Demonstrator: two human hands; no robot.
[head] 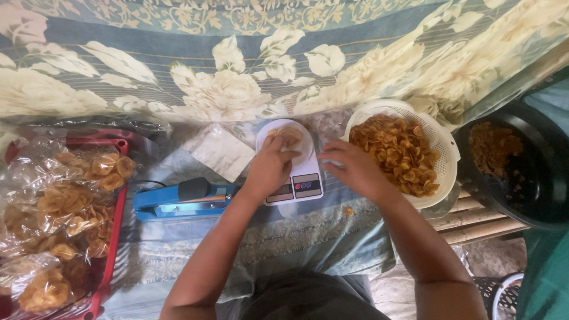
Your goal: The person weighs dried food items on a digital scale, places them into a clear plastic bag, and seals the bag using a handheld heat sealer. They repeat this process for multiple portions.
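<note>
Weighing out banana chips on a small kitchen scale (291, 172).

Left hand (269, 166) pinches the clear bag of chips (288, 136) steady on the pan; right hand (355, 169), fingers loosely curled and empty, hovers beside the white basket (447, 154) at the cloth's right edge, close for topping up.

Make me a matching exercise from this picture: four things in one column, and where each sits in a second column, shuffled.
Things:
1. white basket of chips
2. blue heat sealer
3. red tray of bagged chips
4. kitchen scale

Places:
A. far left edge of the cloth
B. under the left hand
C. beside the right hand
D. between the tray and the scale

Pairs: 1-C, 2-D, 3-A, 4-B
</note>
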